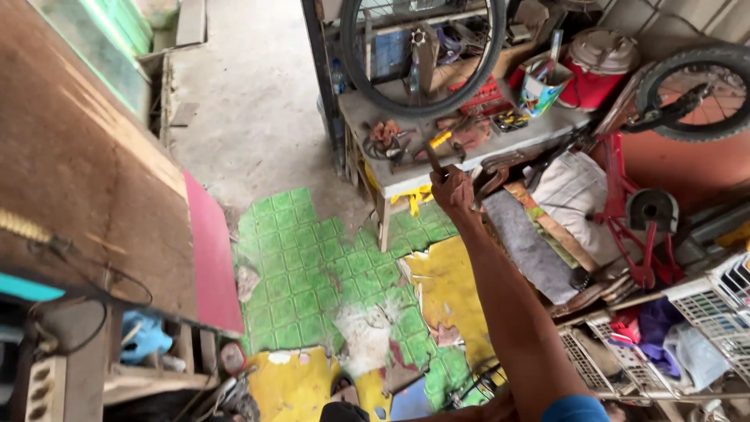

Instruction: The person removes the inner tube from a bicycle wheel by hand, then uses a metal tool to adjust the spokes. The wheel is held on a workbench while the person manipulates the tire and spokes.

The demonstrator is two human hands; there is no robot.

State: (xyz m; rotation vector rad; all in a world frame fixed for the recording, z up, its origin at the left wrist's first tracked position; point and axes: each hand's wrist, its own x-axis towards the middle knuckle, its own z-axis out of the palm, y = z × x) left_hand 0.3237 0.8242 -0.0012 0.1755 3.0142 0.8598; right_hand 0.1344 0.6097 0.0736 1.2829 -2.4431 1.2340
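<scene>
A: We have our right hand (451, 190) stretched out to the small grey workbench (375, 173), and its fingers are wrapped round a slim rusty tool handle (432, 159) that sticks up just above the bench's front edge.

B: So the tool is lifted off the bench, as far as we can judge, and nothing is being worked on with it yet (what sort of tool it is, we cannot tell from here).

A: And our left hand is not in view at all, so we cannot speak for its grip.

B: On the bench top lie more rusty hand tools (391, 139), with a yellow-handled one (441, 139) among them. Behind the bench a bare bicycle wheel (422, 55) hangs; right of the bench a small red bicycle (637, 211) leans, with a red jug (598, 70) beyond it.

A: The floor in front of the bench is patched with green tile-patterned sheet (297, 266) and yellow scraps, over bare concrete. Far left of the bench stands a brown board (86, 187), and white plastic baskets (703, 305) sit to the lower right of the bench
</scene>
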